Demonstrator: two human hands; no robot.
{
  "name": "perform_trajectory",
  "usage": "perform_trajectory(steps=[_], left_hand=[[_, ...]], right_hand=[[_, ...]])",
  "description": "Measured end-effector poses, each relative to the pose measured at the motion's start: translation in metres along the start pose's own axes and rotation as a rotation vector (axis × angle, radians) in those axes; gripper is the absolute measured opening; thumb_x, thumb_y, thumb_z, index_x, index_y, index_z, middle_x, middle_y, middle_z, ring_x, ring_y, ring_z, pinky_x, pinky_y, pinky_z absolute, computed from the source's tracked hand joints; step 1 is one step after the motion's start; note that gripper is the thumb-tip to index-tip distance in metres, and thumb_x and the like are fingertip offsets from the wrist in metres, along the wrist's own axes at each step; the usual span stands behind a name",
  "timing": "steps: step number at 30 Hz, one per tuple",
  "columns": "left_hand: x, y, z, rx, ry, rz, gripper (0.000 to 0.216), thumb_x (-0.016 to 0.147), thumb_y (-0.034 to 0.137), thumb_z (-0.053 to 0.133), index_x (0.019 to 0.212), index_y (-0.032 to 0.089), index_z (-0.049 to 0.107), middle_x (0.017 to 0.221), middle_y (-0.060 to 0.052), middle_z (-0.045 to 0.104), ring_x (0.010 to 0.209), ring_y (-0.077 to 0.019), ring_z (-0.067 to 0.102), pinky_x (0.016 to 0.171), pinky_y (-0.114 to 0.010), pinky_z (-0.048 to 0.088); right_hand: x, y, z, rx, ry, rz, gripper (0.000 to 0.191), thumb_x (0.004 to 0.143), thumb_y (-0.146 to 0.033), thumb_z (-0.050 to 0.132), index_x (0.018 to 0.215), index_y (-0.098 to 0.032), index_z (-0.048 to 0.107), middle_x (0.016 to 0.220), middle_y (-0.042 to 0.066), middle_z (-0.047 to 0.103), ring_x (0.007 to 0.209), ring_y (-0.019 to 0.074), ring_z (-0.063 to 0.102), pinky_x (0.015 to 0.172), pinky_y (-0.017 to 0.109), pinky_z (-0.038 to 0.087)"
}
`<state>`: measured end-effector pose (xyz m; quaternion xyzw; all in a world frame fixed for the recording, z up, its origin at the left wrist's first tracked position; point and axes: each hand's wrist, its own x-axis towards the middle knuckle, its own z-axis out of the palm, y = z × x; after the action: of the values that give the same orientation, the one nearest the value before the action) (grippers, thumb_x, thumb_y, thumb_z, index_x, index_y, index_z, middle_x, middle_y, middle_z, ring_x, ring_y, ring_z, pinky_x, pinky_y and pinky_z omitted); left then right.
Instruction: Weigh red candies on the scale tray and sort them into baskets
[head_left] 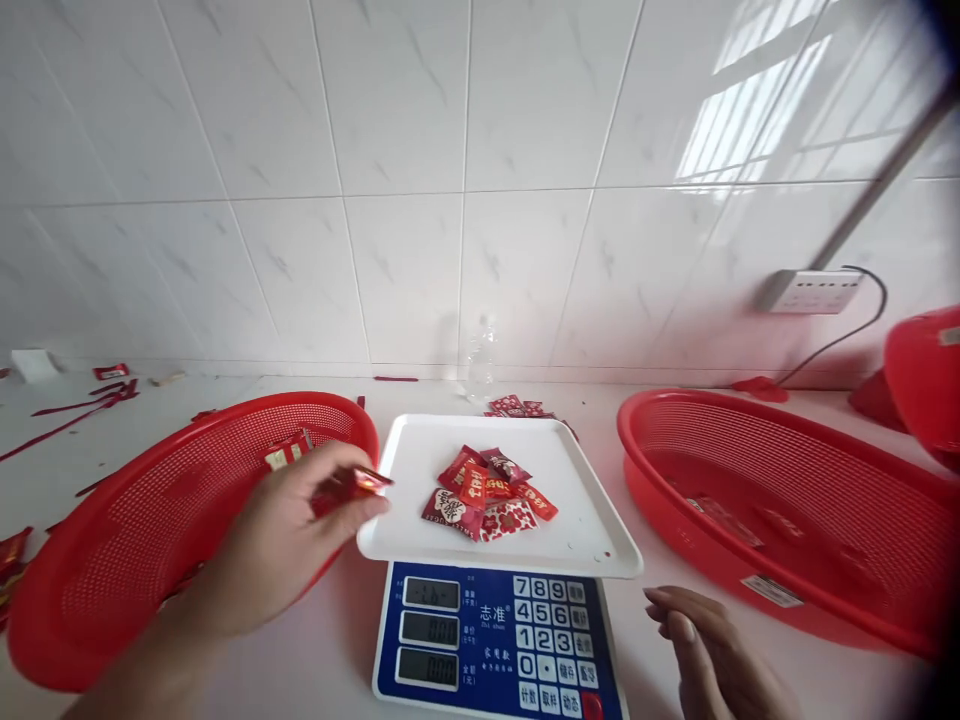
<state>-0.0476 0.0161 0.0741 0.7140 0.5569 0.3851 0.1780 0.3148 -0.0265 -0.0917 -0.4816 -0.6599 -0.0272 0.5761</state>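
Observation:
My left hand [289, 540] pinches a small red candy packet [360, 483] just over the left edge of the white scale tray [420, 540]. A pile of several red candy packets [487, 495] lies in the middle of that tray. The tray sits on a blue electronic scale [491, 640] with a keypad and three displays. My right hand [712, 650] rests on the table to the right of the scale, fingers loosely curled together, nothing in it.
A red mesh basket [112, 560] at left holds a few packets. Another red basket [787, 500] stands at right. A clear bottle [481, 365] and loose packets [517, 406] sit behind the tray. A power strip [810, 291] hangs on the tiled wall.

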Motion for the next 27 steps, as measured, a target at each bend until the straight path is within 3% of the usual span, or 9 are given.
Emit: perform_trajectory(steps=[3,6,14,18,22,27], left_hand=[[0.007,0.02,0.036,0.034,-0.063,0.297,0.005,0.091,0.031,0.06,0.091,0.026,0.064,0.087,0.001,0.066,0.079,-0.0169,0.064,0.07,-0.029,0.054],[0.02,0.027,0.059,0.1,-0.117,0.419,0.019,0.094,0.016,0.052,0.104,0.026,0.064,0.095,-0.002,0.065,0.088,-0.0182,0.064,0.076,-0.033,0.055],[0.038,0.02,0.084,0.167,-0.231,0.361,0.033,0.092,0.005,0.048,0.116,0.023,0.062,0.113,-0.005,0.067,0.108,-0.0224,0.063,0.092,-0.043,0.056],[0.036,0.019,0.096,0.163,-0.28,0.356,0.023,0.089,0.007,0.058,0.105,0.023,0.062,0.101,-0.004,0.07,0.095,-0.0215,0.067,0.081,-0.038,0.059],[0.035,0.016,0.105,0.202,-0.31,0.358,0.013,0.087,0.009,0.062,0.091,0.021,0.062,0.09,-0.004,0.068,0.086,-0.0231,0.066,0.072,-0.038,0.058],[0.034,0.012,0.114,0.247,-0.324,0.397,0.013,0.09,0.009,0.058,0.096,0.018,0.065,0.092,-0.007,0.069,0.094,-0.0261,0.062,0.078,-0.042,0.057]], right_hand=[[0.008,-0.006,-0.002,-0.049,0.041,-0.085,0.013,0.095,-0.014,0.054,0.099,-0.021,0.064,0.086,0.006,0.069,0.071,0.0167,0.069,0.054,0.023,0.056],[0.024,-0.017,-0.001,-0.093,-0.011,-0.111,0.012,0.095,-0.016,0.054,0.1,-0.021,0.064,0.086,0.006,0.07,0.074,0.0178,0.07,0.06,0.025,0.058],[0.084,-0.057,0.03,-0.178,-0.363,-0.216,0.022,0.099,-0.028,0.051,0.109,-0.02,0.069,0.101,0.009,0.075,0.096,0.0249,0.069,0.079,0.04,0.06],[0.092,-0.066,0.045,-0.204,-0.534,-0.25,0.028,0.096,-0.028,0.057,0.121,-0.02,0.067,0.121,0.01,0.072,0.117,0.0308,0.062,0.092,0.05,0.055],[0.094,-0.069,0.049,-0.222,-0.65,-0.222,0.023,0.092,-0.023,0.064,0.113,-0.02,0.069,0.116,0.01,0.074,0.11,0.0307,0.066,0.097,0.055,0.051],[0.095,-0.069,0.042,-0.202,-0.717,-0.18,0.016,0.09,-0.017,0.066,0.105,-0.021,0.071,0.105,0.006,0.076,0.102,0.0262,0.068,0.093,0.048,0.053]])
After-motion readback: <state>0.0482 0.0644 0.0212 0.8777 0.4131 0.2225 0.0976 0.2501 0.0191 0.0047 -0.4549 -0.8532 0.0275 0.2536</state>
